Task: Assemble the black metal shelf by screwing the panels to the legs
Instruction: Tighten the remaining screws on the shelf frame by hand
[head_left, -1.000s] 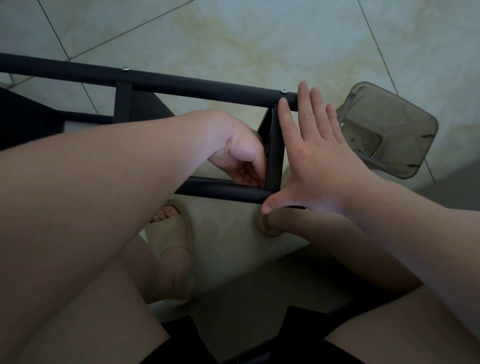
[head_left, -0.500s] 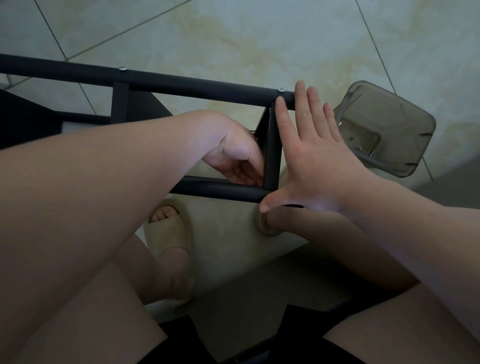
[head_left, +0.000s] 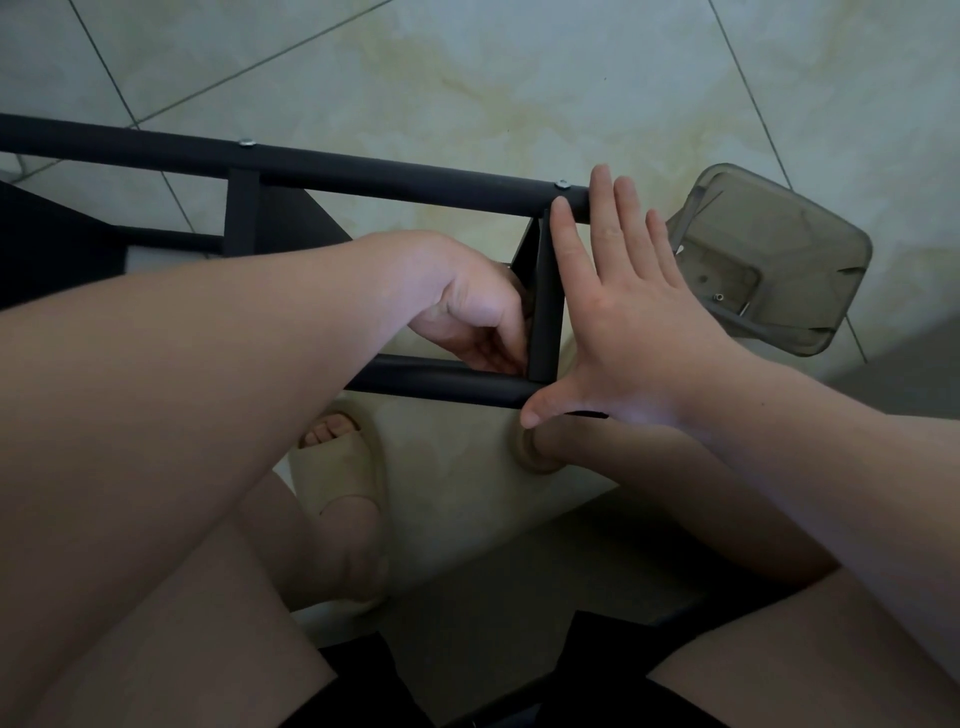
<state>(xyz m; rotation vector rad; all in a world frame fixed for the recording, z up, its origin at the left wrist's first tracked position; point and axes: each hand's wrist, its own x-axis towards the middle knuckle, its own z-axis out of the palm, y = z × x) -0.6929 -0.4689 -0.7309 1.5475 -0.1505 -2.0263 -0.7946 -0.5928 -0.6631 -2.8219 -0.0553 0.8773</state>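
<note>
The black metal shelf (head_left: 415, 182) lies on its side on the tiled floor (head_left: 519, 78), in front of the person's knees. A short crossbar (head_left: 545, 312) spans its upper leg (head_left: 156, 148) and lower leg (head_left: 441, 382).

The right hand (head_left: 623, 322) lies flat against the crossbar's outer side. Its fingers are straight and slightly spread and its thumb runs along the lower leg, probably bracing the joint square. The left hand (head_left: 467, 312) reaches in from the other side, fingers curled at the crossbar's lower corner. Whether they pinch a screw or a tool is hidden.

Two screw heads (head_left: 561, 184) already sit in the upper leg. A clear plastic tray (head_left: 779, 249) rests just beyond the shelf's end, with a loose screw (head_left: 719, 297) inside, handy for the right hand. A beige slipper (head_left: 337, 467) shows below the lower leg. No writing is legible anywhere.
</note>
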